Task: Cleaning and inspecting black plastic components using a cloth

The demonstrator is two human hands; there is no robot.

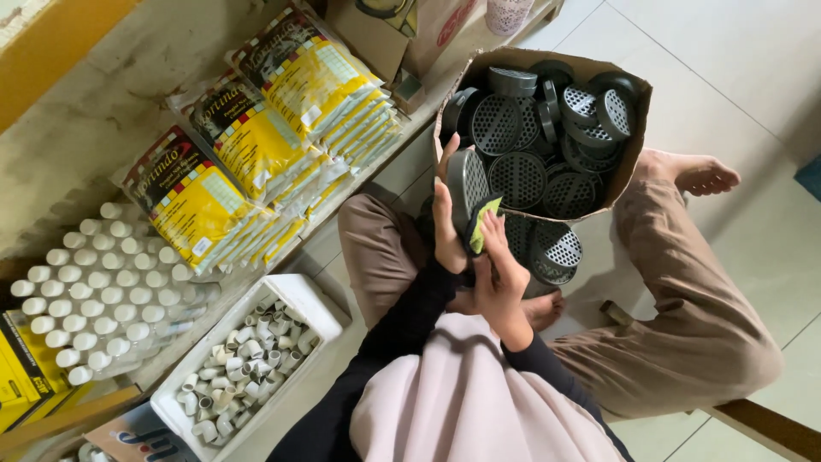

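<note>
Left hand (446,229) grip clamped on grey round grate (467,181), right hand (500,261) pinching yellow-green cloth (484,221) against it

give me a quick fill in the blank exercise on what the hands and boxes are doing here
1. The left hand holds a round grey ____.
2. The right hand presses a ____ cloth against it.
3. The cardboard box of grey grilles stands between the person's ____.
4. The white tray holds small white ____ pieces.

Missing words: grille; yellow-green; legs; pipe

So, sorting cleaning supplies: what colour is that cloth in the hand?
Yellow-green cloth, clearest in the head view.
</note>
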